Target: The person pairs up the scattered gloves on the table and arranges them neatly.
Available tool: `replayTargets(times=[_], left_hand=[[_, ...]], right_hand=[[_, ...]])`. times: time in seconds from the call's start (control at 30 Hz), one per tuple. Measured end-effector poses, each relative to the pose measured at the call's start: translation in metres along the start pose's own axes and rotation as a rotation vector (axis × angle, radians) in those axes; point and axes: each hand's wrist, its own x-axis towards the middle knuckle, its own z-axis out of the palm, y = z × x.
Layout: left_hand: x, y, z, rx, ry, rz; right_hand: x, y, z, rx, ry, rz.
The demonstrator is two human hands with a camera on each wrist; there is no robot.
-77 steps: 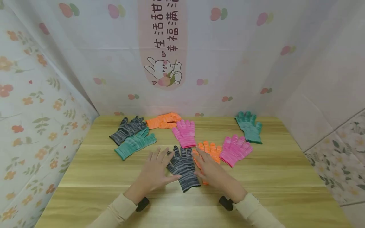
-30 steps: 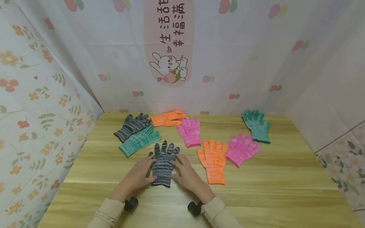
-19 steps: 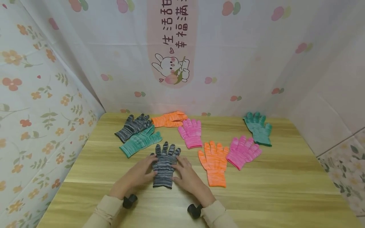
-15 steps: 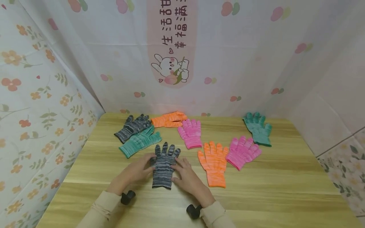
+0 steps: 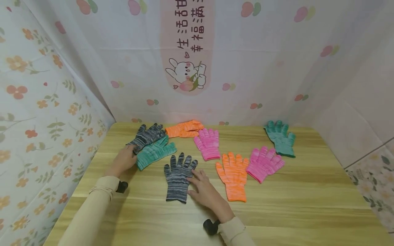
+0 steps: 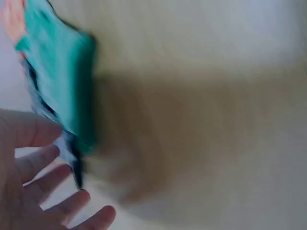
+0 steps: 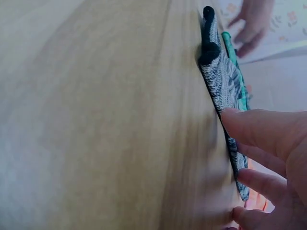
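My left hand is at the cuff of the far-left dark grey striped glove. The left wrist view is blurred; there the thumb and spread, fairly straight fingers are by that cuff, and contact is hard to tell. A teal glove lies partly against this grey glove. A second grey striped glove lies flat, its fingers pointing away from me. My right hand rests at its right edge, loosely bent fingers touching the knit; the right wrist view shows the thumb along its side.
An orange glove and a pink glove lie to the right. Behind are another orange glove, another pink glove and a teal glove. Patterned curtains border the wooden table.
Both hands brought the near grey glove leftwards, away from the orange one. Then my left hand left it and moved left and away from me to the far grey glove. The right hand stayed.
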Motion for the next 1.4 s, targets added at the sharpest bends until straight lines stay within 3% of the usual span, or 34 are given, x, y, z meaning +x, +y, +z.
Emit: replayTargets(times=[0.13,0.27,0.37,0.5,0.6,0.77,0.87,1.07,1.4], left_hand=[[-0.001,-0.015,0.004,-0.035,0.004,0.019],[-0.005,-0.021,0.004,0.042,0.066,0.052],[-0.005,-0.022,0.002,0.105,0.061,0.023],[-0.004,-0.023,-0.001,0.121,-0.017,-0.096],[-0.003,-0.022,-0.003,0.117,-0.05,-0.148],[-0.003,-0.022,-0.005,0.126,-0.069,-0.165],[-0.004,-0.022,-0.006,0.126,-0.043,-0.169],[-0.008,-0.032,-0.006,0.111,0.069,-0.143],[-0.016,-0.042,-0.012,0.115,0.075,-0.167]], right_hand=[[-0.001,0.002,-0.001,0.007,-0.006,0.007],[-0.001,0.001,-0.003,0.016,-0.015,0.01],[-0.001,0.0,-0.003,0.023,-0.022,0.014],[-0.001,0.0,-0.002,0.031,-0.027,0.011],[-0.001,0.0,-0.001,0.037,-0.026,0.01],[0.001,0.002,0.001,0.028,-0.01,0.02],[0.001,0.002,0.002,0.026,-0.003,0.022],[0.0,0.002,0.001,0.029,-0.005,0.019],[0.0,0.002,0.0,0.031,-0.004,0.017]])
